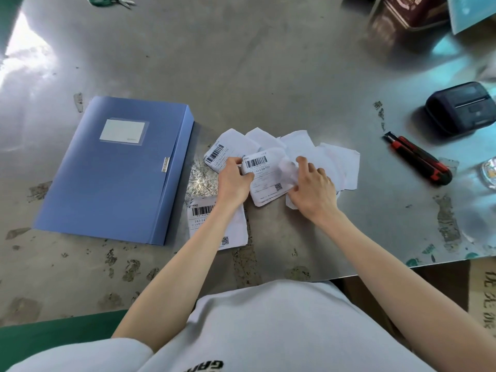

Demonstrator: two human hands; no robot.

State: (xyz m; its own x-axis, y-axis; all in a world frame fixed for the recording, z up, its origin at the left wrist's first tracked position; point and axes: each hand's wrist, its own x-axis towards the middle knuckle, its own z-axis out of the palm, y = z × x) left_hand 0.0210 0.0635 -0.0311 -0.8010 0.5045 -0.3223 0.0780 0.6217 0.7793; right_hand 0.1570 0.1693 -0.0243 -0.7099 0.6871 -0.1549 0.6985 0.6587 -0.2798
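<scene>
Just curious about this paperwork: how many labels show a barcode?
3: middle label held by both hands; far label beyond the left hand; near label under the left forearm. Blank slips by the right hand may hide more.

We see a scuffed grey metal bench (268, 76). At its left lies a closed blue file box (115, 173) with a white label pocket (122, 131) on its lid. At the right, a red and black utility knife (418, 158) lies near a small black printer (461, 108). Green-handled scissors (110, 0) sit at the far edge, well apart from a dark red box (408, 14) in the far right corner.
</scene>
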